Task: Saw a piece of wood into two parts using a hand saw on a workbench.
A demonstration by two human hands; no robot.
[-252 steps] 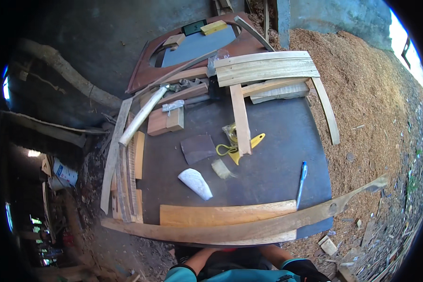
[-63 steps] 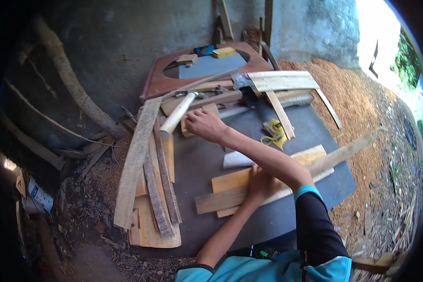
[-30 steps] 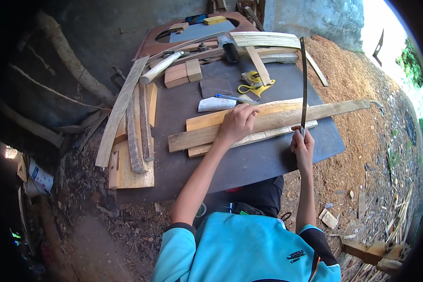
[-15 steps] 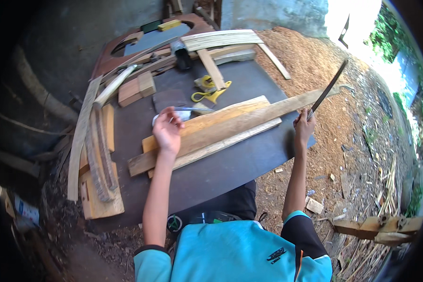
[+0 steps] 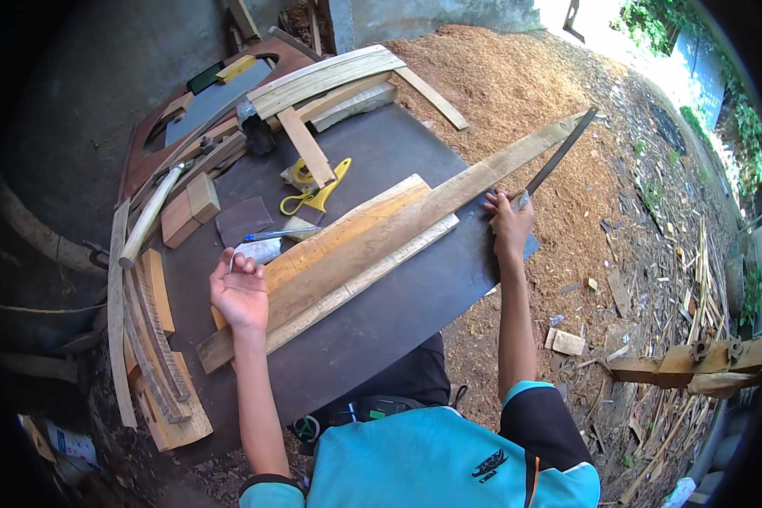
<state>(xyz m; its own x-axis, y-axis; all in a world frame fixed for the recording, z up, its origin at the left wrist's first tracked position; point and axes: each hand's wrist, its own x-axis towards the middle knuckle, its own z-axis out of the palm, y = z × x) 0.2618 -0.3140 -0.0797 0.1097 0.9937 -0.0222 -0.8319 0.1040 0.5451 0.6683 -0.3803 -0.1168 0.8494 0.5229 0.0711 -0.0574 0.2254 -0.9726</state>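
1. Left hand [image 5: 239, 292]: palm turned up, fingers loosely curled, about half open. A thin pale sliver shows at the fingers; whether it is held, I cannot tell. The wrist passes in front of the plank near its lower-left end.
2. Right hand [image 5: 510, 222]: fingers closed round the pale near end of a dark strip [image 5: 560, 154], off the table's right edge.
3. Dark strip: tilted up and to the right, its far tip showing beside the plank's far end.
4. Plank [image 5: 398, 237]: lies slantwise over an orange board [image 5: 339, 227] and a pale board [image 5: 372, 273], its upper-right end reaching past the table [image 5: 356, 339].
5. Just beyond the left hand: a white roll [image 5: 264, 250] and a blue pen [image 5: 281, 234].
6. Farther back: a yellow tool [image 5: 320, 198], with a hammer [image 5: 152, 216] to its left.
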